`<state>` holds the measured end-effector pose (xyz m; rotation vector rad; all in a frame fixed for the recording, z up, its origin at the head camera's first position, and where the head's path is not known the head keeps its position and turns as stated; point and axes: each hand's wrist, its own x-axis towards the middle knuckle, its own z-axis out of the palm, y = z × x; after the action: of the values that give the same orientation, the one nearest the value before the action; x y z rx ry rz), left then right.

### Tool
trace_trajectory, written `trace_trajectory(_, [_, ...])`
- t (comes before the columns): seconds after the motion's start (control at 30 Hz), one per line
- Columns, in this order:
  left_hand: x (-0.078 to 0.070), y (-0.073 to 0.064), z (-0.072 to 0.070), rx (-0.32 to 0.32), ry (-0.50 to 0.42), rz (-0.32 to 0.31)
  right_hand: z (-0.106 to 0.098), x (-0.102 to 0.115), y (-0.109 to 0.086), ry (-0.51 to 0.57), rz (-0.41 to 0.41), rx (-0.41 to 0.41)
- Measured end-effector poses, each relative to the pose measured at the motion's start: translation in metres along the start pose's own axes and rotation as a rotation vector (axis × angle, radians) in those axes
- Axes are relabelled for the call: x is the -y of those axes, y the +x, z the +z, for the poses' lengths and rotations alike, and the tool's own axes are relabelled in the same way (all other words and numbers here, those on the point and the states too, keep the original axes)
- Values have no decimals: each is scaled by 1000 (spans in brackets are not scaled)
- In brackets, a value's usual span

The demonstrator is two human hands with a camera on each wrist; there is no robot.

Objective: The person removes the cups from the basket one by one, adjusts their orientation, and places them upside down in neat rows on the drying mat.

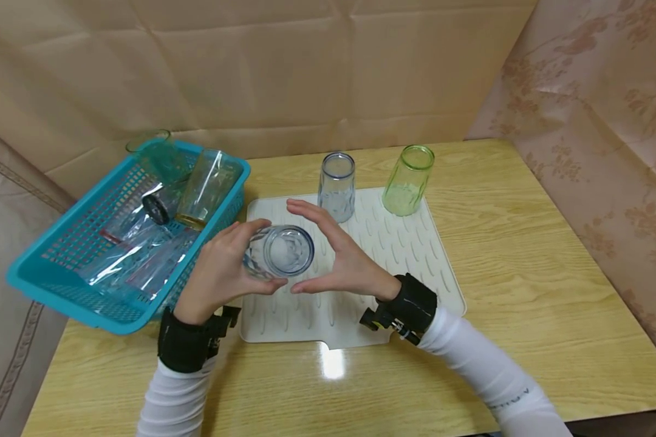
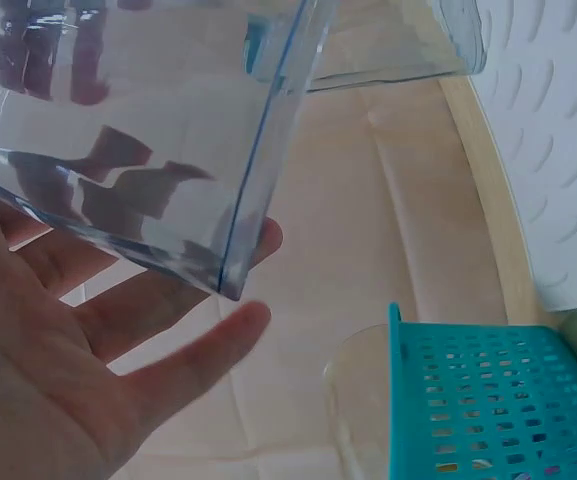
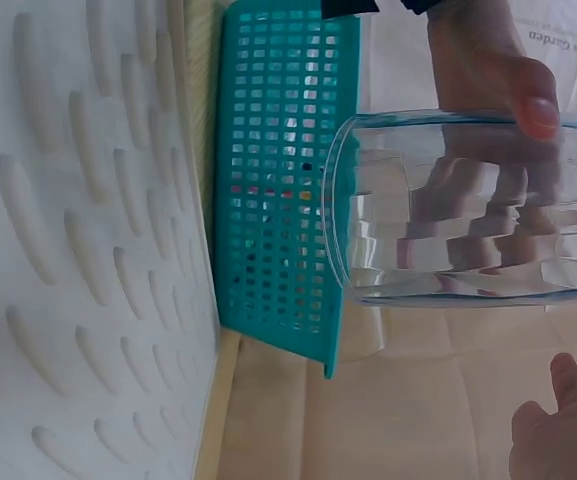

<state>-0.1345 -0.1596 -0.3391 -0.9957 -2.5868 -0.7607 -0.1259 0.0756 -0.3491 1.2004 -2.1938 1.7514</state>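
My left hand [image 1: 215,267] grips a clear drinking glass [image 1: 287,250] with a bluish edge, held above the white ridged mat [image 1: 328,331]. In the right wrist view the glass [image 3: 448,220] has its open rim towards the mat, and the left thumb presses on its side. My right hand [image 1: 350,261] is beside the glass on the right, thumb and fingers spread wide around air, apart from it. On the mat behind stand a blue-tinted glass [image 1: 336,188] and a green glass [image 1: 408,182].
A blue perforated basket [image 1: 126,325] stands at the left, close to my left wrist. Inside lie several glasses, among them an amber-tinted glass [image 1: 208,188] and a green-tinted glass [image 1: 164,159]. The wooden table [image 1: 525,291] meets a beige cloth [image 1: 284,73] behind.
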Motion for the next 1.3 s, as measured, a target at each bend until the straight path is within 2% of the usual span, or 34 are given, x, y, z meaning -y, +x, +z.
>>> trace_trajectory(0.17, [0,-2,1,6,-25,-17,4,2,6,26,-20,22])
trace_trajectory(0.37, [1,-5,4,8,-31,-1,8,0,12,120,-27,51])
trace_trajectory(0.83, [4,-14,8,34,-121,-37,22,-6,19,195,-56,74])
trace_trajectory(1.3, [11,-31,17,70,-253,-113,33,-12,23,172,-98,107])
